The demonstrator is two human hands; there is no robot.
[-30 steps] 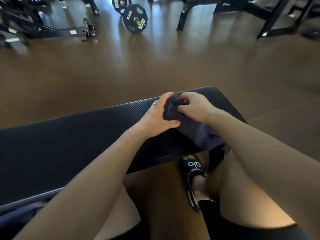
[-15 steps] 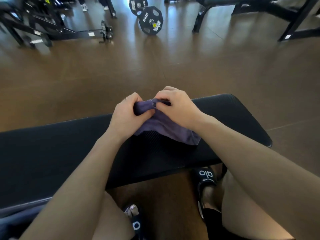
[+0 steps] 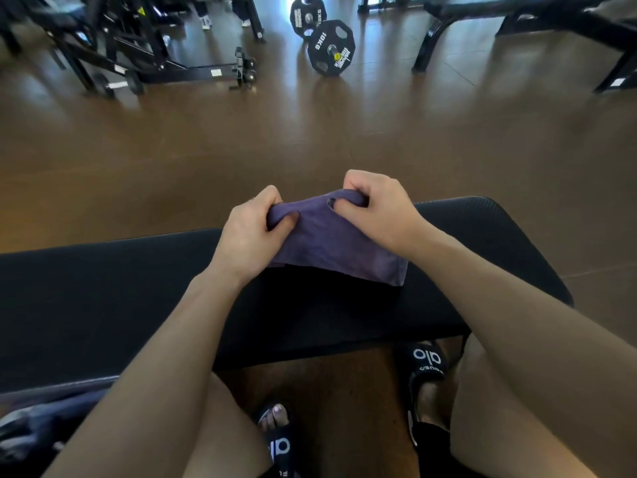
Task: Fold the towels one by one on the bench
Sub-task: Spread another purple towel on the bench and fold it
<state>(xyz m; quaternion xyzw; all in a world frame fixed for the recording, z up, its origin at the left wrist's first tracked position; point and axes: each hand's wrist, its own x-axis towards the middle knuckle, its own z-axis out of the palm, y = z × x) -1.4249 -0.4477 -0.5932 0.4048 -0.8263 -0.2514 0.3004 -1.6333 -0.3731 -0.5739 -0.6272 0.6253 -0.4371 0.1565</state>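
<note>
Towel (image 3: 331,243) — purple, already doubled over — hangs between two hands above the black padded surface (image 3: 103,305), its lower edge draping down toward the padding near the right end. Whether that edge actually touches the padding I cannot tell. The left hand (image 3: 248,232) has its grip closed on the towel's upper left corner, thumb on the near face and fingers curled over the top edge. The right hand (image 3: 379,208) has its grip closed on the upper right corner in the same way, fingers bunched around the cloth, dark-painted nails showing against the fabric. The two hands sit close together, with a short span of towel stretched between them.

The surface runs across the view from the left edge to a rounded end at the right. At the lower left corner a heap of dark cloth (image 3: 44,426) lies by the near edge — too blurred to say more. Below the surface, two feet in black slides (image 3: 425,360) with white lettering rest on the brown floor (image 3: 310,132). Farther off on the floor stands a barbell with black weight plates (image 3: 331,46) marked 10KG, and dark equipment frames (image 3: 138,46) stand to the left and right.
</note>
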